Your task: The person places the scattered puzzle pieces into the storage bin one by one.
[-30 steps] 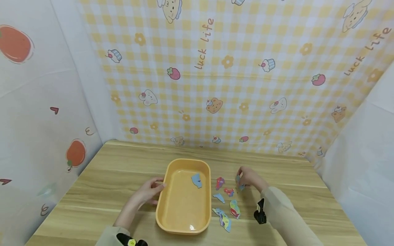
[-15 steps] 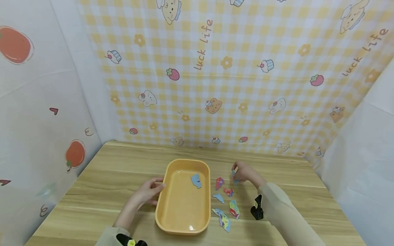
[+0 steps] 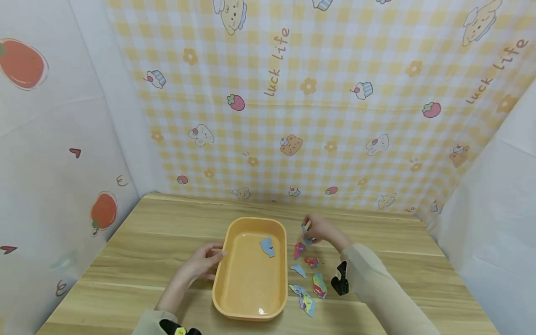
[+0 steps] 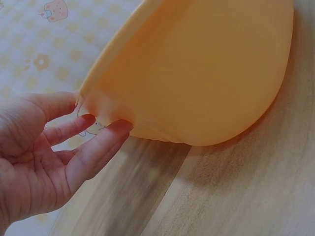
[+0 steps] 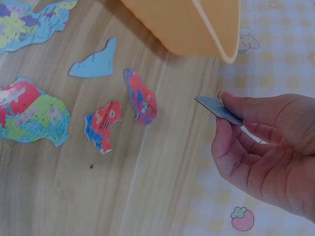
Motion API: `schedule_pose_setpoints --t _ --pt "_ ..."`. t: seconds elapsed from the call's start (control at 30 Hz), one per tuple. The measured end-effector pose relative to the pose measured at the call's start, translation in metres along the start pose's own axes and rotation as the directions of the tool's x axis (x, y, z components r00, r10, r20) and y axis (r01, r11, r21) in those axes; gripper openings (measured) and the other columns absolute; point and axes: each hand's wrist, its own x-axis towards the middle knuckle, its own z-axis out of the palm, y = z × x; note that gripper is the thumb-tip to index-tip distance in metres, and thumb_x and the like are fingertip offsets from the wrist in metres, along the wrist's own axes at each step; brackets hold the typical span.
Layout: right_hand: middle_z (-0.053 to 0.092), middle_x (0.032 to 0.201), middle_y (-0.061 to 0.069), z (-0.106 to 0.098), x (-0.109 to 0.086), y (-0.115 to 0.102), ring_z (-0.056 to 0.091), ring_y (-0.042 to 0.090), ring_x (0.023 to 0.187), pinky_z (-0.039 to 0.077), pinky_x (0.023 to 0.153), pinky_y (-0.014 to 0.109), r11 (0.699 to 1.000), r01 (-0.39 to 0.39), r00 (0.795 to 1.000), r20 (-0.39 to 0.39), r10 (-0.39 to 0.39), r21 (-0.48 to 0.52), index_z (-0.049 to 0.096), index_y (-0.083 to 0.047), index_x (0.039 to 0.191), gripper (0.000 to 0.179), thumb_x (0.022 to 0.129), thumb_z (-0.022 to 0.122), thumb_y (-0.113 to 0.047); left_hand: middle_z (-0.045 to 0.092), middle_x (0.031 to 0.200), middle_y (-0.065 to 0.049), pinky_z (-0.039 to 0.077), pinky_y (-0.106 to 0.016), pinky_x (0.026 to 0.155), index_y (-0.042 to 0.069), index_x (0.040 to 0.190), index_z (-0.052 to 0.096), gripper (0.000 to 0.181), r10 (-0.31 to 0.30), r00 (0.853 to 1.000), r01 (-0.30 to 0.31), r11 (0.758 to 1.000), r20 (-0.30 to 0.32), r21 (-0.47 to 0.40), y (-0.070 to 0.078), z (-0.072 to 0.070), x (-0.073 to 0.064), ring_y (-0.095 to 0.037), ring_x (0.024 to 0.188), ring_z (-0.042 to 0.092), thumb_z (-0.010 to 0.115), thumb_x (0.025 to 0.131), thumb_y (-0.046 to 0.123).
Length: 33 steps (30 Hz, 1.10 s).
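Observation:
My left hand [image 3: 203, 261] is at the left side of a yellow-orange plastic tray [image 3: 250, 315]. In the left wrist view its fingertips [image 4: 123, 126] touch the outer wall and another digit reaches the rim. A blue puzzle piece [image 3: 267, 246] lies inside the tray toward the far right. My right hand [image 3: 321, 229] pinches a light blue puzzle piece [image 5: 214, 108] between thumb and fingers, beyond the tray's right side. Below that hand lie two red-and-purple puzzle pieces, one slim [image 5: 141, 98] and one notched [image 5: 104, 126].
Right of the tray lie a small blue piece [image 3: 298, 270], a green-and-red piece [image 3: 319, 285] and a larger multicoloured map piece [image 3: 304, 300]. The wooden table [image 3: 167, 218] ends at a yellow checked cloth [image 3: 268, 177] behind, with white cloth on both sides.
My right hand has carried the light blue piece leftward and slightly away from me, toward the tray. My left hand and the tray stay in place.

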Motion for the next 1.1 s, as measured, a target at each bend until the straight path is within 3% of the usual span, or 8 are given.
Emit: schedule_pose_setpoints --t 0.6,0.93,1.1 --pt "0.058 0.093 0.02 0.008 0.013 -0.031 0.059 0.019 0.066 0.058 0.058 0.03 0.997 0.071 0.997 -0.011 -0.071 0.034 0.052 0.002 0.103 0.024 0.082 0.064 0.0 0.051 0.112 -0.022 0.059 -0.034 0.063 -0.002 0.13 0.041 0.047 -0.015 1.0 0.015 1.0 -0.017 0.003 -0.001 0.0 0.002 -0.021 0.09 0.06 0.054 0.092 0.022" --pt "0.059 0.089 0.018 0.021 0.018 -0.05 0.061 0.022 0.067 0.059 0.064 0.037 0.993 0.109 0.994 0.0 -0.109 0.052 0.052 0.002 0.097 0.021 0.08 0.064 0.003 0.052 0.11 -0.021 0.059 -0.034 0.062 -0.002 0.13 0.042 0.048 -0.015 1.0 0.015 1.0 -0.024 -0.001 -0.001 -0.001 0.002 -0.021 0.09 0.06 0.055 0.091 0.023" --pt "0.058 0.086 0.016 0.029 0.021 -0.056 0.059 0.02 0.065 0.059 0.058 0.033 0.989 0.134 0.991 0.008 -0.135 0.054 0.053 0.002 0.096 0.021 0.079 0.065 0.003 0.053 0.11 -0.021 0.059 -0.034 0.061 -0.002 0.129 0.042 0.047 -0.005 1.0 0.005 1.0 -0.017 -0.002 -0.003 -0.001 0.002 -0.02 0.089 0.061 0.055 0.091 0.022"
